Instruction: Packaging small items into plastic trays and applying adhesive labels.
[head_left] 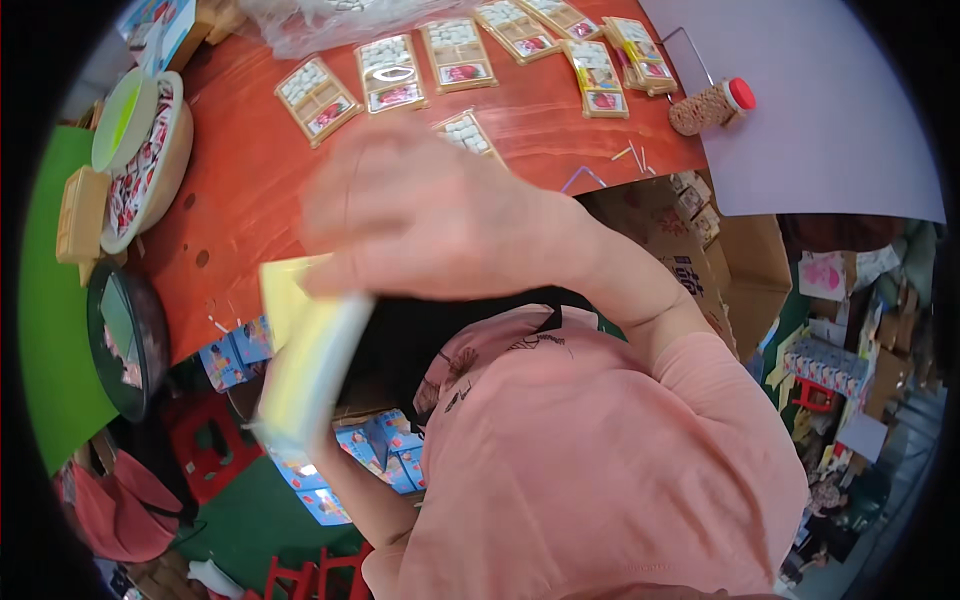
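A small pale yellow, white and light blue box (318, 365) is held upright in front of me, smeared by motion, with a yellow flap (285, 290) standing out at its top. My left hand (322, 440) grips it from behind and below; the box hides most of its fingers. Over the top end hangs my right hand (400, 215), its thumb side close to the flap. Motion blurs its fingers, so whether they pinch anything does not show. Just beyond that hand lies a tan compartment tray (468, 132) with white pieces, partly covered.
Several similar trays (458, 52) line the far side of the red table (235, 180). A red-lidded jar (705, 108) lies at the right edge. White basin (180, 160) and black round tray (150, 350) are left. Blue boxes (325, 503) and an open carton (750, 265) sit below table level.
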